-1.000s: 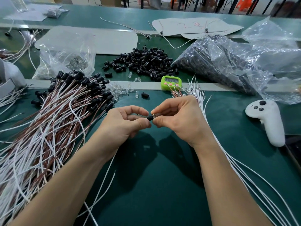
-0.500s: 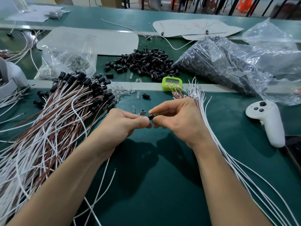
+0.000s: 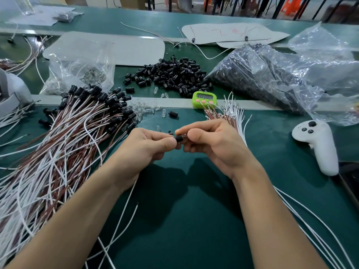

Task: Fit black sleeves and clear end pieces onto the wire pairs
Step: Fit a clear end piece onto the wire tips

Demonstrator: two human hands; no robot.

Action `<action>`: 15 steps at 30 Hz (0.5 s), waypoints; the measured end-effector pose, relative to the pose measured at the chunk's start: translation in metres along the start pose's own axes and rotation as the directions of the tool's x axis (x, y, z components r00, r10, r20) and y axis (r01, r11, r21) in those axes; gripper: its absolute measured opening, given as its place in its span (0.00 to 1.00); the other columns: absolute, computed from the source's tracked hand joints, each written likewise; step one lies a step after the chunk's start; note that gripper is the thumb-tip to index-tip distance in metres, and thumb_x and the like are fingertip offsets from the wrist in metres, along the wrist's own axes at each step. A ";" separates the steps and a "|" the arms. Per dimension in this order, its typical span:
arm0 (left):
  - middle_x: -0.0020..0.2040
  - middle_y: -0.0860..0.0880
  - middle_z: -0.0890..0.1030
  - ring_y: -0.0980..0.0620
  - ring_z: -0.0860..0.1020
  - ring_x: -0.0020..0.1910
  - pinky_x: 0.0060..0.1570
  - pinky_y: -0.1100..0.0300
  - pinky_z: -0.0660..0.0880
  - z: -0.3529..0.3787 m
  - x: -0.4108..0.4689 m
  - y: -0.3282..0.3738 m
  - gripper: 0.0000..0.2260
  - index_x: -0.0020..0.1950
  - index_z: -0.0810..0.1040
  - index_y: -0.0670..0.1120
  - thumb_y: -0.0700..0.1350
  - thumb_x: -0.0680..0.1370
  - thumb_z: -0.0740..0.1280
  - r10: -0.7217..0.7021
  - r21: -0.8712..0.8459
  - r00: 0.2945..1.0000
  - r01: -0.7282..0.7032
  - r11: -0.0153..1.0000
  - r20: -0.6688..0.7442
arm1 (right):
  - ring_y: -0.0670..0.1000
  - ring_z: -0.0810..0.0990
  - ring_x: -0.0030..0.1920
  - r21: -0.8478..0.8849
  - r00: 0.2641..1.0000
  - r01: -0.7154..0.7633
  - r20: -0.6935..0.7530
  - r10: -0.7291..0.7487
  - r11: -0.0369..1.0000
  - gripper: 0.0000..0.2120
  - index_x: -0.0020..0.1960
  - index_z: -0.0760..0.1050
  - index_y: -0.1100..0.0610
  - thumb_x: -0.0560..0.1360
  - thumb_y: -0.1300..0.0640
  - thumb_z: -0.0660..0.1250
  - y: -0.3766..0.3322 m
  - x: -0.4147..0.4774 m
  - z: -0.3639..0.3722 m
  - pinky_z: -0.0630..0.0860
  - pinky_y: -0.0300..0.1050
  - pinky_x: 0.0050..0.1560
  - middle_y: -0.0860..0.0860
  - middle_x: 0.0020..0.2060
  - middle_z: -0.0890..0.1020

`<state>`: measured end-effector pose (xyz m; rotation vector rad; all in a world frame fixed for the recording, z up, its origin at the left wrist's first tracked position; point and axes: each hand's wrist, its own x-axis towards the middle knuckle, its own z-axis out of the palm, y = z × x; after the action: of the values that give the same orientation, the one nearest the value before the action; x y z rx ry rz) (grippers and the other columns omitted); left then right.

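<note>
I am seeing a white wire [image 3: 127, 202] running toward me across the green table [image 3: 184, 230] from under the left hand [image 3: 143, 146], whose curled fingers are pinching one end of a short black sleeve [image 3: 179, 138]. The right hand [image 3: 211, 144] is pinching the sleeve's other end between thumb and forefinger, holding it just above the table. Beyond them, clear end pieces [image 3: 147, 109] are lying loose, and a heap of spare sleeves [image 3: 171, 74] is sitting farther back.
</note>
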<state>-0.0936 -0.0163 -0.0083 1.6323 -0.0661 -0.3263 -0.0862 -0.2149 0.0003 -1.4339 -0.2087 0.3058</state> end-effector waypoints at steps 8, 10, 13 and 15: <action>0.24 0.55 0.61 0.58 0.57 0.23 0.23 0.68 0.54 -0.003 -0.003 0.001 0.09 0.42 0.88 0.43 0.47 0.70 0.72 -0.045 -0.049 0.992 0.051 0.998 0.116 | 0.46 0.81 0.32 0.222 0.985 -0.164 0.097 0.145 0.961 0.05 0.43 0.88 0.58 0.69 0.60 0.73 0.001 -0.006 0.003 0.78 0.35 0.36 0.54 0.35 0.85; 0.23 0.55 0.61 0.58 0.57 0.22 0.23 0.67 0.54 -0.002 -0.002 0.000 0.10 0.42 0.88 0.42 0.47 0.69 0.72 -0.055 -0.058 0.993 0.061 0.996 0.109 | 0.46 0.79 0.31 0.199 0.984 -0.168 0.089 0.153 0.966 0.05 0.42 0.88 0.57 0.69 0.60 0.73 0.000 -0.007 0.004 0.78 0.35 0.36 0.54 0.34 0.85; 0.23 0.54 0.61 0.57 0.57 0.23 0.23 0.66 0.55 0.001 -0.001 -0.002 0.08 0.40 0.88 0.44 0.48 0.69 0.73 -0.040 -0.057 0.998 0.043 0.997 0.048 | 0.46 0.78 0.30 0.182 0.989 -0.146 0.034 0.142 0.972 0.05 0.41 0.88 0.57 0.69 0.60 0.73 0.001 -0.005 0.006 0.76 0.35 0.35 0.53 0.33 0.84; 0.23 0.55 0.62 0.57 0.58 0.23 0.23 0.67 0.56 0.006 -0.001 -0.004 0.05 0.39 0.88 0.47 0.47 0.72 0.75 -0.007 -0.005 1.000 0.006 1.000 -0.027 | 0.46 0.77 0.30 0.171 0.992 -0.116 -0.033 0.123 0.978 0.06 0.40 0.88 0.57 0.72 0.61 0.72 0.003 -0.003 0.008 0.74 0.34 0.34 0.53 0.32 0.83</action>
<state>-0.0964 -0.0217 -0.0126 1.6320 -0.0393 -0.3088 -0.0920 -0.2086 -0.0012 -1.2855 -0.0595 0.3820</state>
